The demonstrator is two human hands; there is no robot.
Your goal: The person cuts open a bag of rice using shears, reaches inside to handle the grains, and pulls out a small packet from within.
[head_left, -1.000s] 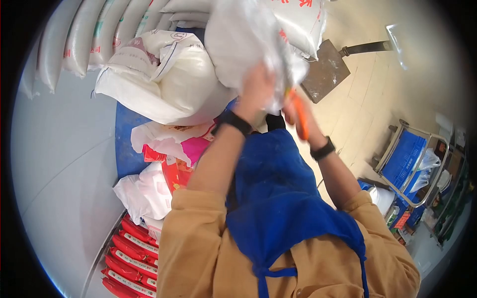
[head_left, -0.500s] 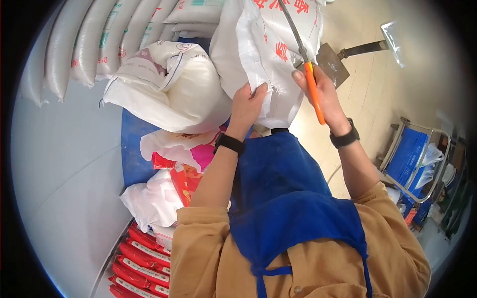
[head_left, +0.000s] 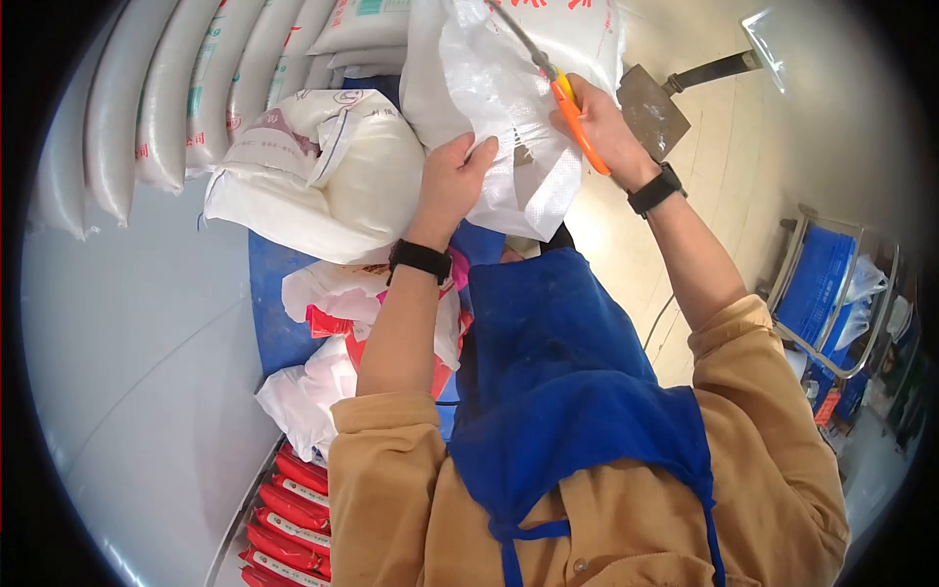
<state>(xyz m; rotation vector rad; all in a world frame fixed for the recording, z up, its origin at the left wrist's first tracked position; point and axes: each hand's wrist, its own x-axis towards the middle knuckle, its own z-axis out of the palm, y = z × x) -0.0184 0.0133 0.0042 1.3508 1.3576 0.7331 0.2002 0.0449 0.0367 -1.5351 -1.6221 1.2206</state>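
My right hand (head_left: 608, 132) is closed around the orange handle of a pair of scissors (head_left: 579, 125), seen edge-on, with the dark blades pointing up and left over a white woven sack (head_left: 465, 83). Red characters show on the sack's upper part. My left hand (head_left: 452, 188) pinches the sack's edge between thumb and fingers. Between the two hands the woven fabric is split, with loose threads across a small gap, and a flap of it hangs toward my apron. The scissors' tip runs past the top of the view.
An opened white sack (head_left: 381, 176) with pale contents stands at left. Filled sacks (head_left: 161, 108) line the back left. Red packets (head_left: 293, 504) are stacked lower left, near crumpled wrappers (head_left: 318, 391). A flat metal blade with a dark handle (head_left: 653, 112) lies right; a cart (head_left: 817, 279) stands beyond.
Both hands have moved up and to the left, the right one with the scissors. A split with loose threads now shows more plainly in the sack, and its lower flap hangs looser.
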